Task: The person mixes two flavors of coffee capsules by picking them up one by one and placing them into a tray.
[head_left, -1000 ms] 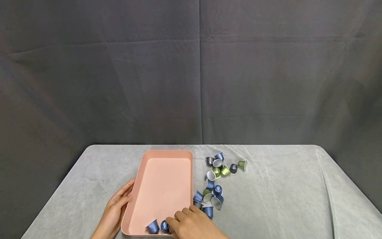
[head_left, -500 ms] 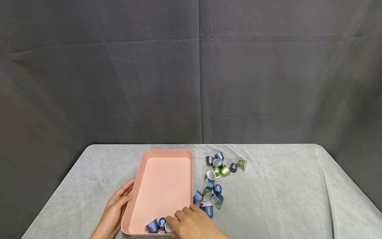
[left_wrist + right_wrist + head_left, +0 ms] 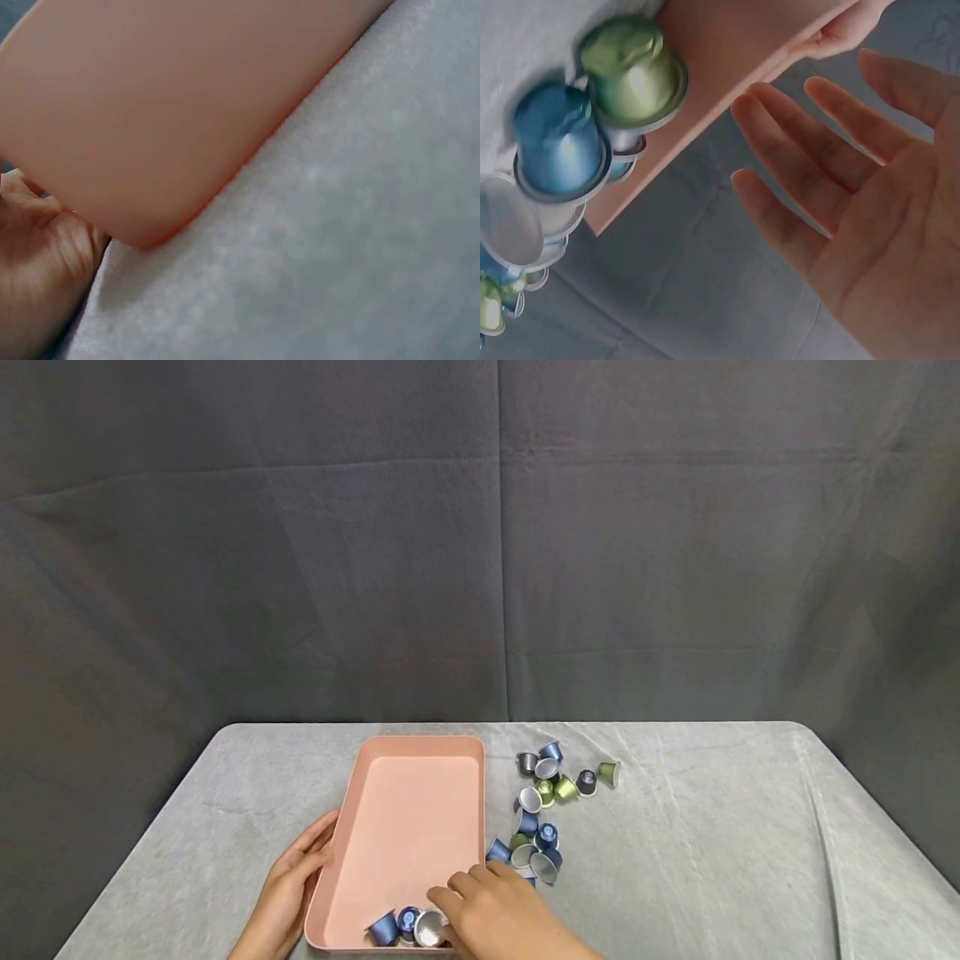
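My left hand rests against the left wall of a pink tray, its extended fingers and thumb at the rim. In the left wrist view, the tray's outer wall hides the fingers. Over the tray's near right corner is my right hand; the right wrist view shows its fingers spread with nothing between them. Three coffee capsules line the tray's near edge: a blue one on its side, another blue one with its base up and one with its silver lid facing up, close by the right fingertips.
Several loose capsules lie along the tray's right side, among them a blue capsule, a bright green capsule and a dark capsule. A grey cloth covers the table, and a dark curtain hangs behind it.
My right hand has let go of the silver-lidded capsule and shifted right, uncovering it. The base-up blue capsule has slid slightly left. My left hand and the tray stay put.
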The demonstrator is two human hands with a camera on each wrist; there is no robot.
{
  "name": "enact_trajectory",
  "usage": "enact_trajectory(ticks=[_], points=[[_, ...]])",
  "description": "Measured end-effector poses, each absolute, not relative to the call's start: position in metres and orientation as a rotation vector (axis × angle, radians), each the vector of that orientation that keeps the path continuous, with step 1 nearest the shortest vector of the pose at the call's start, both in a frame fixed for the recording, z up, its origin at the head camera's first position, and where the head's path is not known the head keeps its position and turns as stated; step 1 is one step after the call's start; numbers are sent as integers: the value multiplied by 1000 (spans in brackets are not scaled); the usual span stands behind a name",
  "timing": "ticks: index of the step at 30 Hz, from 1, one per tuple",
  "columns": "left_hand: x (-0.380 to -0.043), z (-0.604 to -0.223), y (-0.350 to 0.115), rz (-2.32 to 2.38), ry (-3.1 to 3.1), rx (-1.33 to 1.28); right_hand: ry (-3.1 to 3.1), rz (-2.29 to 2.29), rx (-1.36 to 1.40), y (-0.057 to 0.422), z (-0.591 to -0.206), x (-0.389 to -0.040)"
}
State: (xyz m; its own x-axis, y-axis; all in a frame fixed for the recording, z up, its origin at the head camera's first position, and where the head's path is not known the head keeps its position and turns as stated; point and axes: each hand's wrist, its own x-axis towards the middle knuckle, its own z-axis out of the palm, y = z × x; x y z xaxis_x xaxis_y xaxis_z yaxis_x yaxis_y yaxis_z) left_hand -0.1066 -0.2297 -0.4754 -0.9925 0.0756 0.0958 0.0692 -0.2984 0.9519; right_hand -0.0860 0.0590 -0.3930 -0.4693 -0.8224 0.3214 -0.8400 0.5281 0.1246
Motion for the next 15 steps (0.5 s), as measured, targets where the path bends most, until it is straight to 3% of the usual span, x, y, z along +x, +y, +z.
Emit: enact_trajectory(ticks=[15], points=[[-105, -474, -229, 2499, 1867, 152, -2634, 203, 1118, 88, -372, -97]])
